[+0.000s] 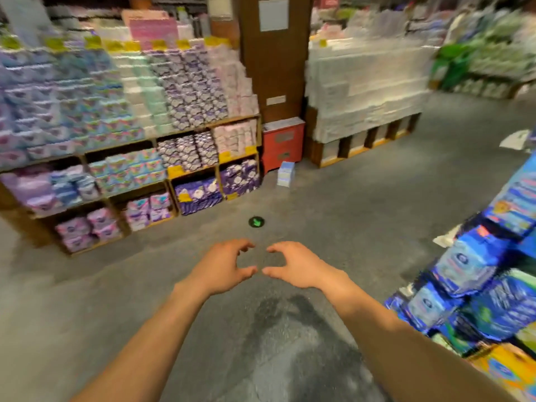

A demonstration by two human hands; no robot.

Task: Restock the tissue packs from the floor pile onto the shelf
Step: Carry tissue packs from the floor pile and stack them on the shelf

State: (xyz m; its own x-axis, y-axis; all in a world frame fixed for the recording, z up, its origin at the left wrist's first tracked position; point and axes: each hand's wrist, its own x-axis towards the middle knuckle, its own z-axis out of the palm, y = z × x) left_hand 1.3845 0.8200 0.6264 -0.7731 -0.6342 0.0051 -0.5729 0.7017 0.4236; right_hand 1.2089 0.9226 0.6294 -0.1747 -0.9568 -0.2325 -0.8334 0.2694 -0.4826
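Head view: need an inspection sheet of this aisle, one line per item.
Surface: grey floor, with a dark stain between the arms.
Job's things: shelf at left, full of purple and pink packs; blue packs stacked at right; one pale pack standing on the floor by the red cabinet.
Clutter: paper scraps on the floor at right; round green marker.
Grippers: left hand and right hand empty, fingers loosely curved, tips close together.
Cables: nothing seen.
Surroundings: brown pillar; pallet of white packs; picture blurred.
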